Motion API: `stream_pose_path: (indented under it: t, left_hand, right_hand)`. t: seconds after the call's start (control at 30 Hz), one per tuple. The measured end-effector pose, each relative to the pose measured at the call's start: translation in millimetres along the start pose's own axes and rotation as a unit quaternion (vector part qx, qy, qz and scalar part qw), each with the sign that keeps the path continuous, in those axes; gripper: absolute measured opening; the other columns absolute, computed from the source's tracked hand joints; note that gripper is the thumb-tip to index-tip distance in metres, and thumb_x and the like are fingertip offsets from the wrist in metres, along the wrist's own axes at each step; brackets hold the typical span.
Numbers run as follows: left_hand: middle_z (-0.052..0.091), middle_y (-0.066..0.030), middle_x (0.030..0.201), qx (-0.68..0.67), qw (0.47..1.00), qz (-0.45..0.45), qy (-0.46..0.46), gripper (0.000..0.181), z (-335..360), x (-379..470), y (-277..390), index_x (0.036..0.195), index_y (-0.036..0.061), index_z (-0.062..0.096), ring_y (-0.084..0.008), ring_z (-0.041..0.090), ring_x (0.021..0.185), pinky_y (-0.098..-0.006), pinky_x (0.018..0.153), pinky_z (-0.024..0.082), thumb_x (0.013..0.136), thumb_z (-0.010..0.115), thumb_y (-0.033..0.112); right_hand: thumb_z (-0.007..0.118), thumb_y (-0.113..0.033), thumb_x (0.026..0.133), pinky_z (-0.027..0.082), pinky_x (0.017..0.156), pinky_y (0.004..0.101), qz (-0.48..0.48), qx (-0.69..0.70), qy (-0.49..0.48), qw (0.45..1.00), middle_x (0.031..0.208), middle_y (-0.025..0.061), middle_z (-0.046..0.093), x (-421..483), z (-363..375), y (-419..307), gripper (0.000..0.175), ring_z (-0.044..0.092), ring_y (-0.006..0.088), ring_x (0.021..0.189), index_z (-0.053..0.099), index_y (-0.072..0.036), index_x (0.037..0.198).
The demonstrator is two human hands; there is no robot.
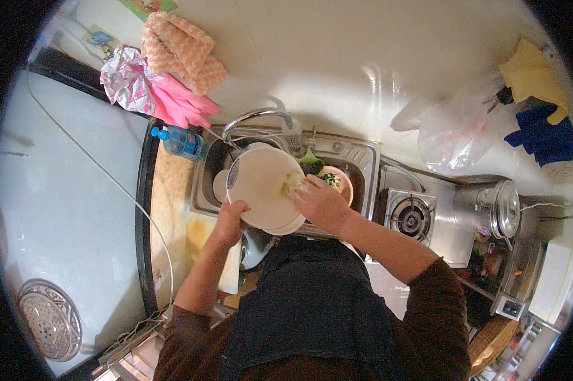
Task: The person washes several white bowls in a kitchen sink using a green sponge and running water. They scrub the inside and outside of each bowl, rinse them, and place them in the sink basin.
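Note:
Over the sink [373, 164], a large white bowl [260, 190] is tilted so that its inside faces up. My left hand [230, 220] grips its near-left rim, thumb over the edge. At the inner right wall, my right hand [322, 205] is closed around a pale yellow-green, mesh-like scrubber [290, 185], partly covered by the fingers. Behind that hand, a pinkish bowl [347, 183] in the right basin holds chopped green and white bits. A green container [310, 159] with dark contents sits beside it. The curved metal faucet [255, 113] arches behind the white bowl.
A blue pump bottle [182, 143] stands left of the sink, below hanging pink rubber gloves [182, 100] and a checked towel [179, 45]. To the right are a gas burner [411, 219] and a lidded metal pot [486, 207]. A white cable [124, 195] runs down the left side.

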State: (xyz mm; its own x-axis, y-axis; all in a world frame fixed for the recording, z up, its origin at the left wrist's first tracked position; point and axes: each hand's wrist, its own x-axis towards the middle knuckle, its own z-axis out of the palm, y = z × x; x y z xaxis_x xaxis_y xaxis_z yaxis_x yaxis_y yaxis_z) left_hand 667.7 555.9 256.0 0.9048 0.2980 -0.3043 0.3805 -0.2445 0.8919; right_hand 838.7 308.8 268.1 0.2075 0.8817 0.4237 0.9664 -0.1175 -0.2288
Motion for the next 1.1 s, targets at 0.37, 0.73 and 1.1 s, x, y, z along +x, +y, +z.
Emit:
stream_pose_path:
  t: [0.37,0.73,1.1]
  left_hand:
    - [0.065,-0.0211,0.131,0.340,0.916,0.210,0.030,0.046,-9,11,60,0.126,0.0014,0.067,-0.0432,0.068,0.112,-0.0499,0.099,0.054,0.089,0.076,0.027]
    - [0.077,-0.0080,0.104,0.061,0.975,-0.013,-0.216,0.047,23,31,101,0.130,0.0007,0.069,-0.0151,0.070,0.094,-0.0331,0.086,0.056,0.090,0.080,0.023]
    - [0.073,-0.0089,0.119,-0.116,0.990,0.043,-0.064,0.049,90,36,73,0.128,0.0016,0.065,-0.0176,0.066,0.110,-0.0376,0.098,0.053,0.083,0.081,0.013]
  right_hand:
    - [0.066,-0.019,0.085,0.055,0.083,0.0469,0.058,0.121,-0.132,0.982,0.088,0.0081,0.069,16,-30,-25,0.011,0.070,0.0310,0.087,0.069,-0.011,0.092]
    - [0.072,-0.012,0.091,0.057,0.091,0.0333,0.394,0.475,0.069,0.784,0.109,0.0145,0.076,18,-43,49,0.022,0.072,0.0159,0.100,0.077,-0.008,0.113]
    - [0.065,-0.010,0.086,0.043,0.103,0.0520,0.269,0.177,0.104,0.941,0.123,0.0207,0.063,33,-29,-4,0.032,0.057,0.0427,0.122,0.067,-0.002,0.117]
